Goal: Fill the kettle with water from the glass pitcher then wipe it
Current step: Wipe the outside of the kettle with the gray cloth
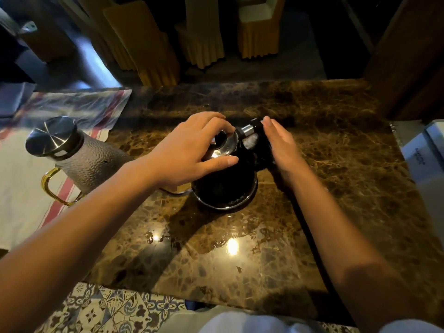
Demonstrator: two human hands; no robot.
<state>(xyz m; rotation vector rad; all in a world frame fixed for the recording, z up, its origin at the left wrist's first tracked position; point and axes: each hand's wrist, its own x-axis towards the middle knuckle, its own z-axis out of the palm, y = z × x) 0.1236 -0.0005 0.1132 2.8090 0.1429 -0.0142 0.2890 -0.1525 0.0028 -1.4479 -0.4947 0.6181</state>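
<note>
A black kettle (pixel 225 188) with a chrome base rim stands in the middle of the brown marble counter (pixel 324 188). My left hand (pixel 192 150) reaches over its top, with fingers curved on the shiny lid (pixel 224 146) and thumb against the near side. My right hand (pixel 283 147) lies with straight fingers along the right side of the kettle's black handle (pixel 252 128). A small white patch shows by the handle; I cannot tell what it is. The textured glass pitcher (pixel 89 159), with a metal lid and gold handle, stands to the left, apart from both hands.
The pitcher stands on a white cloth with red stripes (pixel 24 188) at the left end of the counter. A few water drops (pixel 153 237) lie on the marble near the front. A white box (pixel 425 155) sits at the right edge. Covered chairs (pixel 199 44) stand beyond the counter.
</note>
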